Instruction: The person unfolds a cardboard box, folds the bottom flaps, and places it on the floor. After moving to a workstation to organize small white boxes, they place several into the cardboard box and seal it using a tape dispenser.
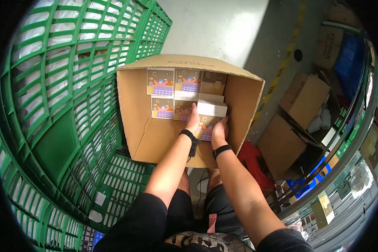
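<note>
Right of the green slatted crate (56,140), bright light (235,33) falls on the grey floor (189,25); farther from it, a yellow strip (283,69) crosses shadow (277,33).

Bright light is glaring off the far floor (229,25), washing it nearly white, while a sharp-edged shadow is darkening its right side. The carton's (243,101) far right corner is sitting dimmer. Fisheye distortion is bending the green crate (56,138); black is rimming the view.
</note>
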Tool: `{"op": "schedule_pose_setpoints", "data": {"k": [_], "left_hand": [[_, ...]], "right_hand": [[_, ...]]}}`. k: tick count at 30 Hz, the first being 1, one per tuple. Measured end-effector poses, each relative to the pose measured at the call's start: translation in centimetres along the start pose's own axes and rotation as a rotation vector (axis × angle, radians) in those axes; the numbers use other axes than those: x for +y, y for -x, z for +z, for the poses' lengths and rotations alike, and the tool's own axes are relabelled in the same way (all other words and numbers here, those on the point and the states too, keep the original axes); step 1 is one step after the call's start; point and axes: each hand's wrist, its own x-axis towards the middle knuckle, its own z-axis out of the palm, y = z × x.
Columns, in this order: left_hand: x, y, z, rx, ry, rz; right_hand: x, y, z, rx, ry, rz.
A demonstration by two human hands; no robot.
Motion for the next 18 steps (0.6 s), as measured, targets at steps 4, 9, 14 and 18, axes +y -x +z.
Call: {"op": "schedule_pose_setpoints", "data": {"k": [4, 9, 14, 18], "left_hand": [[2.8, 1.8, 3.0, 0.156, -0.091, 0.010], [-2.8, -3.4, 0.5, 0.215, -0.524, 0.181], [-4.8, -6.5, 1.5, 0.380, -0.509, 0.159], [-4.0, -5.7, 2.6, 0.259, -0.390, 0.150]], "right_hand": [[-0.9, -0.4, -0.9, 0.051, 0.269, -0.376], [0.1, 0.4, 1.8, 0.065, 0.456, -0.315], [1.6, -2.0, 3.2, 0.128, 0.452, -0.460], [1.8, -5.4, 3.3, 0.064, 0.373, -0.433]]}}
